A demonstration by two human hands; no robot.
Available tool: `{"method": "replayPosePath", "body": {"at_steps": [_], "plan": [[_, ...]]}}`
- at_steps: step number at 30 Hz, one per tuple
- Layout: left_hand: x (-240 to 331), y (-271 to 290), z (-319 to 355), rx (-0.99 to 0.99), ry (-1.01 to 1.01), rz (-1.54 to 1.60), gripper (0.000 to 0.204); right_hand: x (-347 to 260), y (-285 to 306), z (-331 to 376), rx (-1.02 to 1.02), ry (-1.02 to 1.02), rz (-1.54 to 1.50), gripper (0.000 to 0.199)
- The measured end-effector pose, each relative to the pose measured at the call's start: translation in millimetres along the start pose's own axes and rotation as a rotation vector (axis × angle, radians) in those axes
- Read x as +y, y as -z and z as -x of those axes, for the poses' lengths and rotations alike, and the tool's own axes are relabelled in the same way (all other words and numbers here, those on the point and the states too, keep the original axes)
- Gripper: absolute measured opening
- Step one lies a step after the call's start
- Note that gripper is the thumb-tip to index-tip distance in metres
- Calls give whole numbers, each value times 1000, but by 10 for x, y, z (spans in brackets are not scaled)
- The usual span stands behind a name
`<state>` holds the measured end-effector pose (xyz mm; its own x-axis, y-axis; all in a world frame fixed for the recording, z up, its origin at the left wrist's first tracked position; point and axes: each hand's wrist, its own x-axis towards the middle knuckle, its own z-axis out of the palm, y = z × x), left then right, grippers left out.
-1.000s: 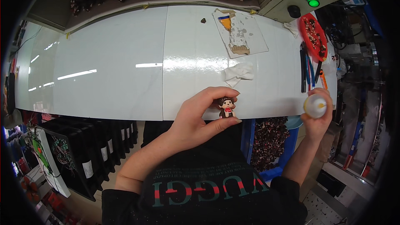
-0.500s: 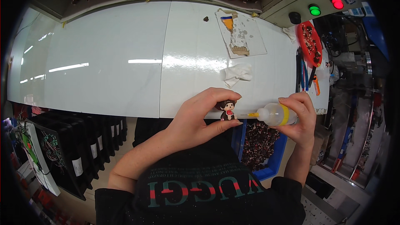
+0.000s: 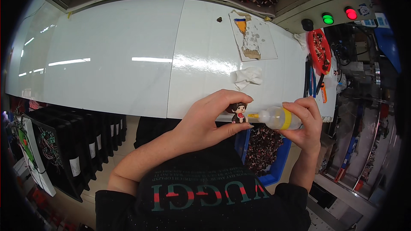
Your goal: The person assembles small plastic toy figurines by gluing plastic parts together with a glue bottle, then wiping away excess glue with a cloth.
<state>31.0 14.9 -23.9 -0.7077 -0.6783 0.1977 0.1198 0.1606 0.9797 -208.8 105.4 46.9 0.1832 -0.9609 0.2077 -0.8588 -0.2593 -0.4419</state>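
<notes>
Between the thumb and fingers of my left hand (image 3: 209,113) I hold a small figurine (image 3: 239,112) upright, above the table's near edge. It has dark brown hair, a pale face and a red patch on its front. My right hand (image 3: 305,122) grips a squeeze bottle (image 3: 280,117), translucent with a yellow band, lying on its side in the air. The bottle's yellow needle tip points left at the figurine's front; I cannot tell whether it touches.
A crumpled white tissue (image 3: 248,77) lies beyond my hands, with a spatula (image 3: 241,25) on a stained board (image 3: 267,45) behind it. At right stand a red tray (image 3: 316,62) of small parts and several pen-like tools (image 3: 309,81). A blue bin (image 3: 274,175) of brown pieces sits below the edge.
The bottle's tip has come closer to the figurine's red front. The whole view has shifted slightly; both hands keep their grips.
</notes>
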Motion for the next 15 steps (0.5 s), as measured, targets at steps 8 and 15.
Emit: {"method": "replayPosePath", "body": {"at_steps": [8, 15], "plan": [[-1, 25, -2, 0, 9, 5, 45, 9, -26, -2, -1, -15, 0, 59], [6, -6, -16, -22, 12, -11, 46, 28, -44, 60, 23, -37, -8, 58]]}}
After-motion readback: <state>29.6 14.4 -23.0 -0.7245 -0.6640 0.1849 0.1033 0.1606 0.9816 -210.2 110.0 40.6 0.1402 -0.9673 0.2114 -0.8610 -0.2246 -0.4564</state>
